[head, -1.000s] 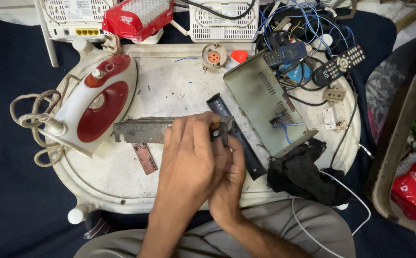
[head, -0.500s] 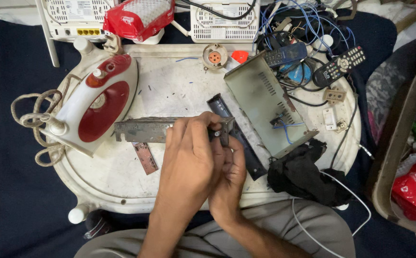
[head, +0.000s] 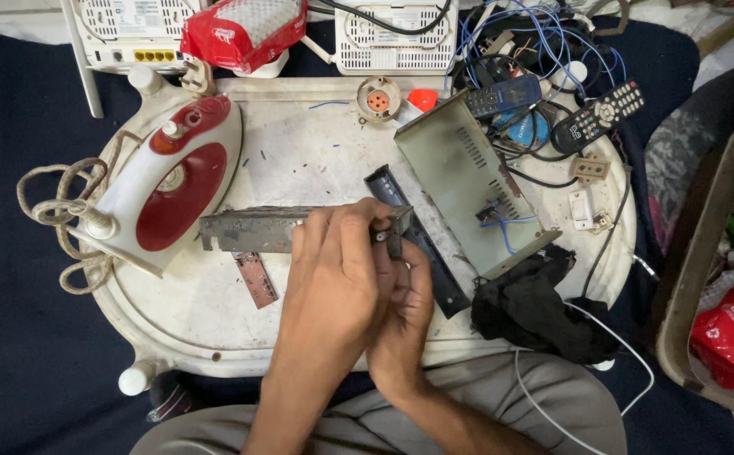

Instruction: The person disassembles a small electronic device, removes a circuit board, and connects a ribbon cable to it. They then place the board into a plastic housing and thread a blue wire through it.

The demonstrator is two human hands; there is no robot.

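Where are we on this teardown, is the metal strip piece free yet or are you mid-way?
Done: the grey metal cover lies open on the white table, and a black front panel sits loose beside it. In hand: the left hand and right hand grip the right end of the long metal bracket. What the fingers hold there is hidden. Left: the copper-coloured board lies untouched.

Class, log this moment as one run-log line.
left hand: over long grey metal bracket | right hand: at its end | nearby: red-and-white clothes iron
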